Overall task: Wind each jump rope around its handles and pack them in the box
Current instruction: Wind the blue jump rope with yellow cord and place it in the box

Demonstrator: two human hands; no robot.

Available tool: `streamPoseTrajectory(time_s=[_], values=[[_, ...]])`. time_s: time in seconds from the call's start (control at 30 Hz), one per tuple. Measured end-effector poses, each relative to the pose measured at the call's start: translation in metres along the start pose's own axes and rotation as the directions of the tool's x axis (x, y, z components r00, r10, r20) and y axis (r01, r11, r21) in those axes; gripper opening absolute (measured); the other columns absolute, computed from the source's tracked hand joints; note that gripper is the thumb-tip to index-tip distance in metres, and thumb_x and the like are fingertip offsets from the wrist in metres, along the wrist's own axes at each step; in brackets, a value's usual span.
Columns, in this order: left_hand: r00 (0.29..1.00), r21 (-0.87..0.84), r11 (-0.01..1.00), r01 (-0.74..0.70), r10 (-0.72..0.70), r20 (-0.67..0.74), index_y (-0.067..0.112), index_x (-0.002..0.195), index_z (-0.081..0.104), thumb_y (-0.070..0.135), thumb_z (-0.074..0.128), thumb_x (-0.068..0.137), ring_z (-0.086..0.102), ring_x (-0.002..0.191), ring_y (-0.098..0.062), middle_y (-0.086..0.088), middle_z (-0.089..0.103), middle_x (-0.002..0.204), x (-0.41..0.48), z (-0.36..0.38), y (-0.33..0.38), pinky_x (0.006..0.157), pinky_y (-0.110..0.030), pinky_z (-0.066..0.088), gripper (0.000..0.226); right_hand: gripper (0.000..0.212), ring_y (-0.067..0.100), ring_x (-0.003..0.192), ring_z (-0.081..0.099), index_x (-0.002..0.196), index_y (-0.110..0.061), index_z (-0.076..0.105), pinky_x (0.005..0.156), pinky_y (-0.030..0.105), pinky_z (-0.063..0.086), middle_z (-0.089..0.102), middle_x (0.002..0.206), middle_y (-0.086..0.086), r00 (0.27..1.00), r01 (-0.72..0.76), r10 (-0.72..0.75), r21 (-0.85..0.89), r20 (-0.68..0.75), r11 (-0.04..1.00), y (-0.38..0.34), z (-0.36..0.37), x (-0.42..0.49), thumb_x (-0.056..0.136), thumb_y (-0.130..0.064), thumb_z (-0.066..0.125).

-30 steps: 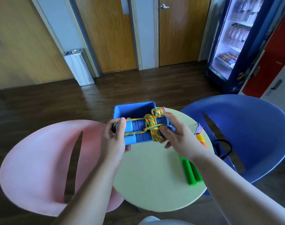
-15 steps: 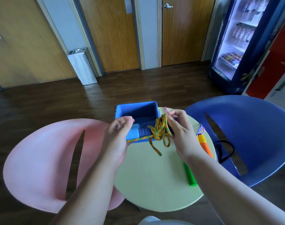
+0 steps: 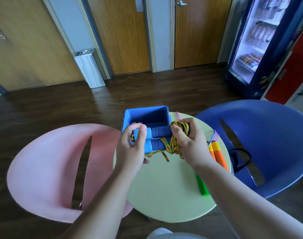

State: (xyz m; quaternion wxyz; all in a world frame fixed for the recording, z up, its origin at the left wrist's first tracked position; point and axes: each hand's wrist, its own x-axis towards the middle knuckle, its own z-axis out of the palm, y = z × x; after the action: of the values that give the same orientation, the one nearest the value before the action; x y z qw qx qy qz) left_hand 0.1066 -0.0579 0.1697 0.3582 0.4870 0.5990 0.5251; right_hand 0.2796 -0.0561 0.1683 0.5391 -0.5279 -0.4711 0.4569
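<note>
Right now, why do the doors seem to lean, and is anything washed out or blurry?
Head view: the wide-angle lens tilts the doors and fridge outward near the edges; the fridge's lit shelves are washed out; the left hand, right hand and rope around the blue handles look sharp at the centre; lighting is soft, with only faint shadows on the table.

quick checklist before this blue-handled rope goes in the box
1. blue handles side by side: ok
2. rope coiled round them: ok
3. loose end tucked in: not ok, it dangles below
4. left hand holding the handle ends: ok
5. right hand gripping the coils: ok
6. box open: ok; room inside: cannot tell, near part hidden
</note>
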Motion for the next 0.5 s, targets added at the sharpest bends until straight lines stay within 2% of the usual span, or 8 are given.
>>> streamPoseTrajectory(time_s=[0.03,0.13,0.27,0.3,0.37,0.43,0.47,0.5], values=[[1.0,0.044,0.999,-0.016,0.016,0.0,0.047,0.097,0.068,0.058,0.058,0.096,0.071,0.101,-0.028,0.007,0.069,0.122,-0.002,0.0,-0.001,0.049,-0.034,0.058,0.015,0.014,0.018,0.066,0.063,0.104,-0.021,0.054,0.048,0.028,0.051,0.066,0.092,0.016,1.0,0.011,-0.011,0.005,-0.022,1.0,0.002,0.0,-0.002,0.101,-0.032,0.063],[0.995,0.093,0.992,-0.087,0.091,-0.044,0.048,0.095,0.067,0.072,0.053,0.086,0.067,0.116,-0.025,0.006,0.07,0.12,-0.007,0.0,-0.005,0.076,-0.055,0.062,0.029,0.013,0.021,0.065,0.064,0.101,-0.022,0.053,0.047,0.029,0.051,0.067,0.092,0.019,0.999,0.006,-0.007,-0.019,-0.04,1.0,0.01,0.0,-0.007,0.101,-0.03,0.063],[0.993,0.076,0.996,-0.049,0.057,-0.106,0.039,0.088,0.066,0.066,0.058,0.085,0.068,0.098,-0.042,0.008,0.066,0.085,-0.009,0.001,-0.01,0.076,-0.064,0.057,0.028,0.013,0.026,0.063,0.068,0.105,-0.026,0.055,0.047,0.035,0.053,0.067,0.095,0.016,0.997,0.003,0.002,-0.061,0.077,0.998,0.013,-0.007,0.0,0.1,-0.033,0.064],[0.992,0.072,0.997,-0.034,0.042,-0.116,0.039,0.086,0.065,0.062,0.06,0.086,0.068,0.097,-0.045,0.004,0.066,0.085,-0.009,0.002,-0.009,0.076,-0.064,0.056,0.023,0.013,0.026,0.07,0.07,0.111,-0.028,0.057,0.05,0.033,0.053,0.067,0.1,0.011,0.993,0.023,-0.017,-0.051,0.118,0.998,0.012,-0.009,0.002,0.1,-0.032,0.064],[0.993,0.052,0.998,-0.022,0.028,-0.116,0.038,0.084,0.065,0.049,0.064,0.092,0.066,0.104,-0.051,0.002,0.067,0.106,-0.009,0.007,-0.006,0.08,-0.066,0.055,0.014,0.021,0.025,0.087,0.071,0.12,-0.034,0.062,0.06,0.03,0.054,0.066,0.112,0.0,0.983,0.078,-0.072,-0.029,0.168,0.997,0.013,-0.013,0.005,0.1,-0.029,0.063],[0.995,0.026,1.0,0.009,-0.006,-0.104,0.035,0.085,0.065,0.04,0.066,0.096,0.063,0.112,-0.047,0.013,0.063,0.118,-0.012,0.013,-0.001,0.084,-0.065,0.056,0.012,0.018,0.019,0.081,0.067,0.115,-0.037,0.067,0.06,0.027,0.052,0.067,0.108,-0.001,0.986,0.104,-0.097,-0.047,0.137,0.993,0.014,-0.014,0.004,0.1,-0.026,0.065],[0.995,0.017,0.999,0.036,-0.034,-0.093,0.035,0.086,0.065,0.038,0.066,0.097,0.065,0.112,-0.04,0.011,0.065,0.121,-0.012,0.016,-0.001,0.08,-0.059,0.059,0.011,0.015,0.018,0.073,0.064,0.11,-0.036,0.067,0.055,0.028,0.051,0.067,0.101,0.002,0.989,0.106,-0.098,-0.067,0.107,0.992,0.015,-0.014,0.003,0.099,-0.026,0.066],[0.995,0.007,0.998,0.06,-0.06,-0.076,0.037,0.087,0.066,0.038,0.066,0.097,0.068,0.105,-0.031,0.007,0.07,0.12,-0.012,0.018,-0.001,0.069,-0.049,0.062,0.011,0.013,0.017,0.067,0.062,0.107,-0.034,0.066,0.05,0.03,0.051,0.067,0.096,0.006,0.993,0.095,-0.088,-0.081,0.081,0.992,0.015,-0.015,0.001,0.098,-0.025,0.068]])
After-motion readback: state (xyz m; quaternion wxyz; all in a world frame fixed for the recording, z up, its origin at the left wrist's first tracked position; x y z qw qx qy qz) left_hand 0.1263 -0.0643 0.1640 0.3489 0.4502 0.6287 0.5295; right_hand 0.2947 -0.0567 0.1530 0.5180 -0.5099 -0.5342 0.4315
